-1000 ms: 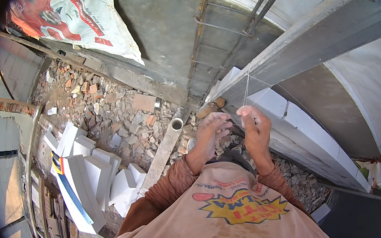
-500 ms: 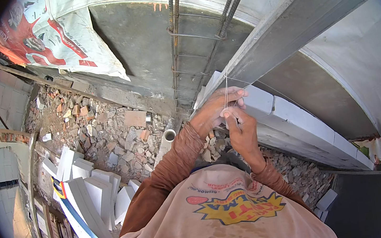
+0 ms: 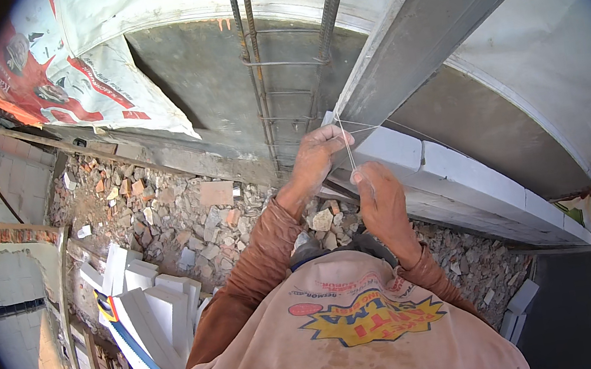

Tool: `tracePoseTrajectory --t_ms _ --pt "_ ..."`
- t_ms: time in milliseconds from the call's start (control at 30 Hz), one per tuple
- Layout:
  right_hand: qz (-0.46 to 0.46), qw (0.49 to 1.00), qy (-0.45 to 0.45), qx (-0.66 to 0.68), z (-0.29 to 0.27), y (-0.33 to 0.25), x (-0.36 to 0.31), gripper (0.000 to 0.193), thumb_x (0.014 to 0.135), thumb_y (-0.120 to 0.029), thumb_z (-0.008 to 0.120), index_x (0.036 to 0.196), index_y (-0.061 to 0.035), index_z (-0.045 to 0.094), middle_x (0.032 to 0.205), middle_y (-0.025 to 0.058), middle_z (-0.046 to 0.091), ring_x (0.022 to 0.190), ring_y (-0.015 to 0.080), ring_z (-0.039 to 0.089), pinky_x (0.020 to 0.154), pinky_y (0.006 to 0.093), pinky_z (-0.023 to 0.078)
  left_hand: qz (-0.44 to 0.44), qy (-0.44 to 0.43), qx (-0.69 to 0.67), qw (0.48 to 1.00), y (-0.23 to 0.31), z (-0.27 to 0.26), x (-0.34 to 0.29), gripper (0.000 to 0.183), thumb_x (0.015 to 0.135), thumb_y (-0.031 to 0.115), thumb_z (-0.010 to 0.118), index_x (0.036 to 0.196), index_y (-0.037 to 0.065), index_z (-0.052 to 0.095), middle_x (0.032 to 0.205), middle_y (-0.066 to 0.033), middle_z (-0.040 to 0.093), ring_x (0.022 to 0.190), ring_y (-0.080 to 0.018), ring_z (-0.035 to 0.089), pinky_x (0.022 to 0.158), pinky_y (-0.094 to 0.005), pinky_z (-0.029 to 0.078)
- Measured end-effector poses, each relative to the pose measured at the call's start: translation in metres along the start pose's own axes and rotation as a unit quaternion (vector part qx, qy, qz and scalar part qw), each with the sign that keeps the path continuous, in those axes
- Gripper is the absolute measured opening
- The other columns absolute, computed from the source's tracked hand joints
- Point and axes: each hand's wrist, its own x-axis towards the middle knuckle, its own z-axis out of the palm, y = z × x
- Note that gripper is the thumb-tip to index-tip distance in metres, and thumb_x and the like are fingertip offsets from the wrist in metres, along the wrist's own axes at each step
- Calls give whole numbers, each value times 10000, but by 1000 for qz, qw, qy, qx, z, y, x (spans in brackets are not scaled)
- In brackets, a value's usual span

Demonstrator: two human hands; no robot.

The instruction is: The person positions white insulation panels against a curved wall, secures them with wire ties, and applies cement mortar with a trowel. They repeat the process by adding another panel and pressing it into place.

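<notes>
A thin white string [image 3: 348,149] is looped around the lower end of a grey steel post [image 3: 432,32], and its strands run down to my hands. My right hand [image 3: 383,206] is closed, pinching the strands between thumb and forefinger. Up and to the left, my left hand [image 3: 316,158] has its fingers bent together at the string, close to the post's corner. Just right of my hands is a low wall of white blocks [image 3: 462,174]; another length of string stretches along above it from the post.
Upright steel rebar [image 3: 255,78] with ties stands ahead, before a grey wall. Broken rubble [image 3: 164,209] covers the ground. At the lower left lie white blocks [image 3: 170,305] with a blue-bladed handsaw [image 3: 138,347] on them. A printed sheet [image 3: 95,76] hangs at upper left.
My left hand has drawn back from over the strands to their left side, and my right hand has moved slightly lower. The string's loop around the post now shows more plainly.
</notes>
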Motion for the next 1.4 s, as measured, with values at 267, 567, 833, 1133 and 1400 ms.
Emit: tracePoseTrajectory --t_ms 267,567,833,1133,1400 --pt "9 999 -49 15 1 16 -4 49 946 -68 538 975 -36 561 670 227 586 636 458 583 582 499 421 -25 -18 -8 1000 22 -7 4 187 926 175 632 905 18 732 555 97 389 453 -27 263 430 -233 184" --pt "-92 996 -2 -19 15 17 -10 62 891 -28 584 952 -34 572 667 208 587 615 435 589 542 487 430 75 36 288 954 25 -7 12 293 905 261 610 852 -19 679 740 -116 641 715 -201 571 704 -377 464" --pt "-149 989 24 10 24 14 -11 53 874 -43 602 926 -31 600 687 205 606 623 417 605 550 485 449 136 13 487 863 44 -13 19 310 831 246 535 826 -46 641 840 -315 615 819 -492 594 761 -503 478" --pt "-57 994 28 -83 65 56 15 89 896 -86 588 959 -32 622 713 220 652 639 437 636 559 512 479 150 -29 568 809 54 -24 33 279 822 199 549 759 -63 619 817 -298 603 771 -495 567 709 -518 465" --pt "-18 994 45 -101 77 72 22 130 918 -128 592 981 -22 632 743 194 644 665 420 624 614 474 490 143 64 296 942 30 -14 1 245 926 184 637 861 -48 679 717 -134 655 653 -191 567 660 -352 476"
